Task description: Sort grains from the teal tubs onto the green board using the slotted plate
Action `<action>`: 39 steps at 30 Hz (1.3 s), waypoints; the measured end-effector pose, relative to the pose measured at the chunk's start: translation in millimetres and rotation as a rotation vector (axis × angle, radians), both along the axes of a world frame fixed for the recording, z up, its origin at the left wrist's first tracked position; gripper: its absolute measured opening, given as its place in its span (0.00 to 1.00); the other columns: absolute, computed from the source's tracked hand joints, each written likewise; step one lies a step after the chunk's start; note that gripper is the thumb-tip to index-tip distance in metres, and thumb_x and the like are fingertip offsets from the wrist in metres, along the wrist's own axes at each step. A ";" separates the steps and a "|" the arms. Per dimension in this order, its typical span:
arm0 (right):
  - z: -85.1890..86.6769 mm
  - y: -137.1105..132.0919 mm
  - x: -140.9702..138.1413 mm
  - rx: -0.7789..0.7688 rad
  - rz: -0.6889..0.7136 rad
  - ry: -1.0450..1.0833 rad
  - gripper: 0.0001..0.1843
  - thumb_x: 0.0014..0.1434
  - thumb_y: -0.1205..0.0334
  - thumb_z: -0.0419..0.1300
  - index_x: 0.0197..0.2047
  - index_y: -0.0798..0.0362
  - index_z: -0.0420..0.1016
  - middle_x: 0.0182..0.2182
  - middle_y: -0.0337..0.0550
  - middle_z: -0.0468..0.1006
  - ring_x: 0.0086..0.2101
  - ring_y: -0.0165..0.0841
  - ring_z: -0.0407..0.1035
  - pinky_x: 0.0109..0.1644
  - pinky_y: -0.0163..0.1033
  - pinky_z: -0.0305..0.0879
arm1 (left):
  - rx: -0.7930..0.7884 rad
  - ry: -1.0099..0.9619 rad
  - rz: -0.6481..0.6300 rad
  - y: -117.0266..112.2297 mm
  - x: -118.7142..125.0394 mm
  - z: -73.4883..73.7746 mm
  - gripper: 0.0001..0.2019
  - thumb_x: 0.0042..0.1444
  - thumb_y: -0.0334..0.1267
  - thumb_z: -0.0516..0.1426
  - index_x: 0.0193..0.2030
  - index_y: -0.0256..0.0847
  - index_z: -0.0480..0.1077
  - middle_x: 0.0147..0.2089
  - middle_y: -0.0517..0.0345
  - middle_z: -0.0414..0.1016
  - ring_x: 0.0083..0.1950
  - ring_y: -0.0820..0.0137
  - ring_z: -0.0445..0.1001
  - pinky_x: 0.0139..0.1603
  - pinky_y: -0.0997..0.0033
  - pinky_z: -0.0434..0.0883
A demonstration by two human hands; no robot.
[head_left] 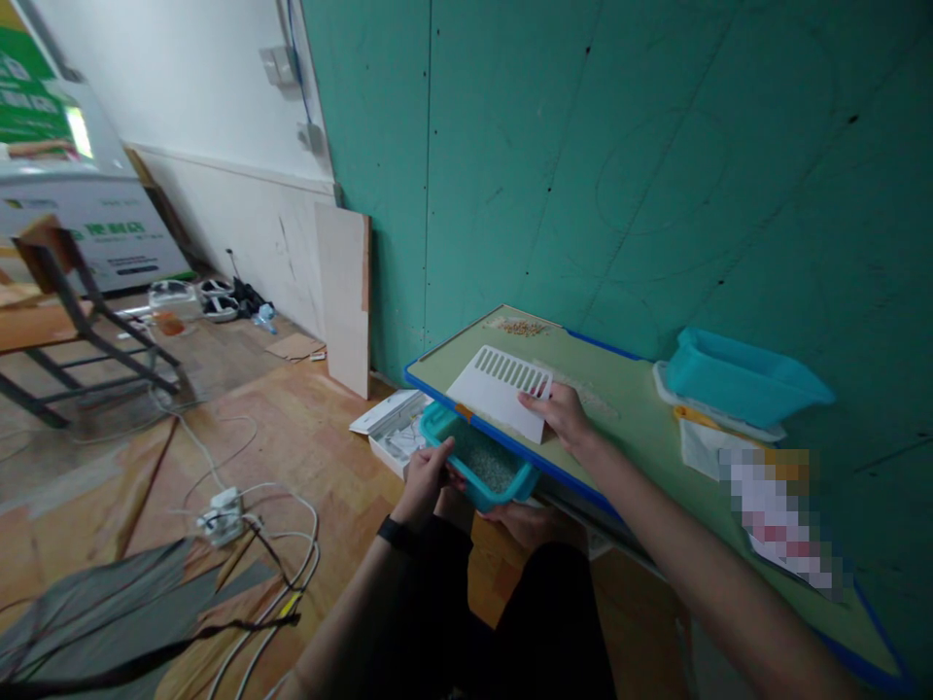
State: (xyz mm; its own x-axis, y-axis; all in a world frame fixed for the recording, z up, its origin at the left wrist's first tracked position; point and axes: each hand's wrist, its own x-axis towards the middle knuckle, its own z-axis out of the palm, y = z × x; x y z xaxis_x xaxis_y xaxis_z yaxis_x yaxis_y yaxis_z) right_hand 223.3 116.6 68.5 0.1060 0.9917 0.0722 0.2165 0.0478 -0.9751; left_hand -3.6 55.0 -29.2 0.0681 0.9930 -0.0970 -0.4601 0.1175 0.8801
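Your left hand [427, 481] clamps the teal tub [482, 492] beneath the near edge of the tabletop [633, 428], your right hand [565, 413] the white slotted plate [490, 391]; hold the tub level

The slotted white scoop [496, 392] looks like smooth matt plastic, the granule-filled tub [475, 491] slightly glossier.

One left hand [429, 474], one right hand [565, 416], two turquoise tubs [514, 492], one slotted white scraper [487, 387], one patch of orange grains [523, 329], one table [641, 413], one wristband [397, 534], one chair [48, 331], one box [386, 456].
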 end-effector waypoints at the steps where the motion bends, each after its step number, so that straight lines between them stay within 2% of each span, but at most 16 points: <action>1: -0.6 -2.0 -1.6 0.001 0.000 0.007 0.23 0.38 0.46 0.73 0.31 0.54 0.77 0.30 0.47 0.82 0.30 0.40 0.75 0.32 0.41 0.69 | 0.002 0.001 -0.001 0.1 0.2 -0.4 0.26 0.47 0.58 0.67 0.13 0.40 0.70 0.15 0.53 0.73 0.14 0.70 0.71 0.17 0.72 0.69; 10: 2.5 -13.9 -13.0 -0.011 -0.066 0.058 0.21 0.35 0.48 0.73 0.27 0.53 0.76 0.28 0.45 0.81 0.29 0.39 0.74 0.32 0.41 0.68 | 0.009 0.013 -0.004 0.6 0.9 -1.1 0.26 0.47 0.58 0.67 0.12 0.40 0.70 0.14 0.53 0.73 0.14 0.70 0.70 0.17 0.72 0.68; 15: 1.5 -13.5 -8.2 0.081 -0.130 -0.019 0.21 0.38 0.46 0.72 0.28 0.54 0.76 0.28 0.46 0.81 0.30 0.40 0.74 0.33 0.41 0.68 | 0.012 0.018 -0.008 0.3 1.0 0.4 0.26 0.47 0.58 0.66 0.12 0.41 0.70 0.14 0.54 0.72 0.14 0.70 0.70 0.17 0.72 0.68; 19: 0.6 -17.1 -10.1 0.064 -0.109 -0.030 0.21 0.38 0.46 0.72 0.27 0.53 0.75 0.26 0.44 0.80 0.28 0.39 0.73 0.32 0.41 0.67 | 0.012 0.011 -0.009 -0.1 1.0 -2.2 0.26 0.47 0.58 0.66 0.12 0.40 0.70 0.15 0.52 0.74 0.14 0.70 0.70 0.17 0.72 0.68; 23: 12.7 -25.7 -7.6 0.081 -0.088 0.053 0.23 0.38 0.45 0.73 0.30 0.54 0.76 0.29 0.46 0.81 0.30 0.40 0.74 0.34 0.41 0.69 | 0.013 0.022 -0.001 1.6 1.2 -6.5 0.27 0.47 0.59 0.66 0.12 0.39 0.71 0.14 0.53 0.73 0.14 0.70 0.71 0.16 0.73 0.67; 26: 28.7 -38.4 14.9 0.158 -0.128 0.043 0.26 0.40 0.43 0.73 0.36 0.55 0.78 0.35 0.48 0.83 0.34 0.42 0.76 0.38 0.43 0.70 | 0.012 0.037 0.013 3.2 1.9 -7.2 0.26 0.46 0.58 0.67 0.11 0.40 0.70 0.13 0.54 0.72 0.13 0.70 0.70 0.15 0.73 0.67; 29: 42.1 -61.9 57.6 0.244 -0.236 -0.125 0.25 0.47 0.42 0.69 0.39 0.53 0.78 0.37 0.50 0.84 0.36 0.44 0.77 0.40 0.45 0.70 | -0.002 0.041 0.013 3.0 3.7 -6.3 0.27 0.45 0.58 0.67 0.11 0.40 0.69 0.13 0.54 0.72 0.13 0.70 0.70 0.15 0.73 0.67; 32: 47.8 -95.1 105.3 0.340 -0.452 -0.563 0.22 0.53 0.41 0.64 0.37 0.52 0.79 0.36 0.52 0.84 0.38 0.47 0.76 0.43 0.47 0.68 | 0.009 0.031 -0.006 1.9 7.0 -6.0 0.26 0.45 0.58 0.67 0.12 0.39 0.71 0.13 0.54 0.72 0.13 0.70 0.71 0.15 0.74 0.68; 36: 42.2 -136.6 147.5 0.206 -0.798 -0.990 0.22 0.56 0.41 0.60 0.32 0.54 0.79 0.30 0.58 0.82 0.34 0.49 0.76 0.36 0.46 0.64 | 0.033 0.030 -0.013 3.0 13.1 -7.9 0.26 0.47 0.57 0.67 0.12 0.40 0.71 0.12 0.56 0.71 0.13 0.70 0.71 0.15 0.74 0.67; 39: 33.1 -152.4 159.0 0.092 -0.863 -1.139 0.23 0.57 0.42 0.58 0.34 0.55 0.79 0.29 0.58 0.82 0.30 0.48 0.75 0.34 0.44 0.61 | 0.033 0.046 -0.031 4.2 17.1 -8.7 0.25 0.46 0.58 0.67 0.12 0.40 0.71 0.12 0.56 0.72 0.13 0.70 0.70 0.15 0.73 0.67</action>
